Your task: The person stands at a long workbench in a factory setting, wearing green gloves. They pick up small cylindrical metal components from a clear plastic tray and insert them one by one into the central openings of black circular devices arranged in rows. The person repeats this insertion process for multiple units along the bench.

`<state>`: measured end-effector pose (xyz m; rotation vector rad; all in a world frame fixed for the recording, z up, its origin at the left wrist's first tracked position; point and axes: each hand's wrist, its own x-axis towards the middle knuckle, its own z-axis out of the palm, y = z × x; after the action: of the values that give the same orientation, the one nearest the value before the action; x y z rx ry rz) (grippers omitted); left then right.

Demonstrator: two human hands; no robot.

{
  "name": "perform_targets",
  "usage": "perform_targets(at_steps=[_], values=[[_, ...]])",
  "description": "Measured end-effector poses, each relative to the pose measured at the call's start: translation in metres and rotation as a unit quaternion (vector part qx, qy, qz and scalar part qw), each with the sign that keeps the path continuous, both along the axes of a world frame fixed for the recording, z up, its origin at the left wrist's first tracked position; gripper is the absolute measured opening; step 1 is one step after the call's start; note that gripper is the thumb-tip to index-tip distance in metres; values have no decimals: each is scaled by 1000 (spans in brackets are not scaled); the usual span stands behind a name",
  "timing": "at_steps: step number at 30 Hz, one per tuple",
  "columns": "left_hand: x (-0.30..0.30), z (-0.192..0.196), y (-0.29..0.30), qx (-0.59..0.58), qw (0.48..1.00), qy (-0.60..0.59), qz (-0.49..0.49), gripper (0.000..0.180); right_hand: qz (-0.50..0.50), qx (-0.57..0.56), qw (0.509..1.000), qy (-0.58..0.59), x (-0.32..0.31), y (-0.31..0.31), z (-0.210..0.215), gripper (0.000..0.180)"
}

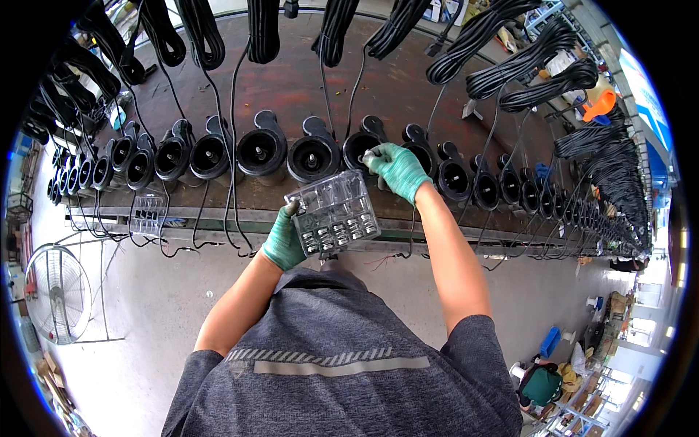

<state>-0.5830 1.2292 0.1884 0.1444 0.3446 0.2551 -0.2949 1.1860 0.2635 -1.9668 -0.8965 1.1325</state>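
My left hand, in a green glove, holds a clear plastic tray with compartments; small metal parts fill its near rows. My right hand, also gloved green, pinches a small metal part at the mouth of a black round housing. That housing stands in a long row of black housings along a brown workbench. A thin black cable runs up from each housing.
Coiled black cables hang along the far side of the bench. A second clear tray lies at the bench's front edge to the left. A floor fan stands at lower left. Bins and clutter sit on the floor at lower right.
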Motion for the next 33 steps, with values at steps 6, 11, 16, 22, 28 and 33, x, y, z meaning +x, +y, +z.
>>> perform_targets(at_steps=[6,11,16,22,28,33], values=[[1,-1,-10,31,999,-12,34,84,-26,-78,995,64,20,18,-11,27],[0,-5,-20,41,999,-11,9,86,13,-148,989,18,37,38,-31,34],[4,5,-31,82,996,-20,36,90,125,-1,965,-230,34,24,-33,34],[3,5,-32,20,1000,0,24,90,280,24,890,-358,37,35,-29,20],[2,14,-18,-3,998,-19,-53,91,341,-114,838,-411,19,54,-17,17],[11,11,3,77,993,-25,-84,91,353,-131,812,-447,14,62,-36,22]])
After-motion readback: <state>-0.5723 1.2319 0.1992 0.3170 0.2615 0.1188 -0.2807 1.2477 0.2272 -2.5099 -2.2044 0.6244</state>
